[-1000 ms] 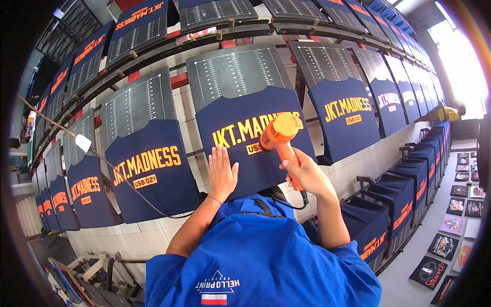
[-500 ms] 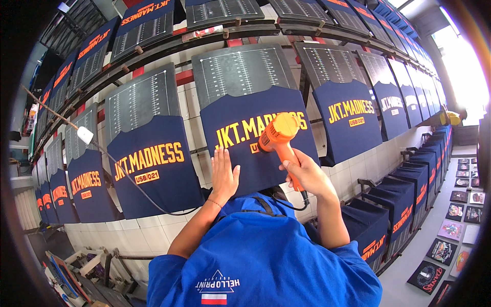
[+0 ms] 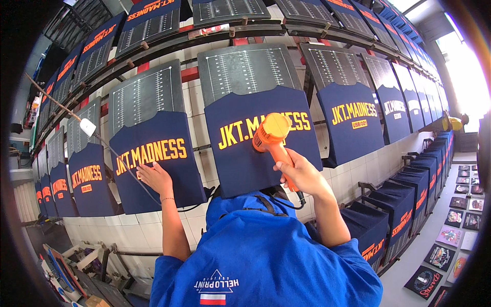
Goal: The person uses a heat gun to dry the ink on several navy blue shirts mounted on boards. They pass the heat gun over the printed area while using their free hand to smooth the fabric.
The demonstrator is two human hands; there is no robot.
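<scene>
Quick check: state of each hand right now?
Left hand: open, over a navy shirt; contact unclear.
Right hand: closed, holding the orange heat gun.

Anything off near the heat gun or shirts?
One thing: a cord hangs across the navy shirt left of the heat gun, in front of its yellow print. Whether it touches is unclear, but it looks in the way. No visible spills.
</scene>
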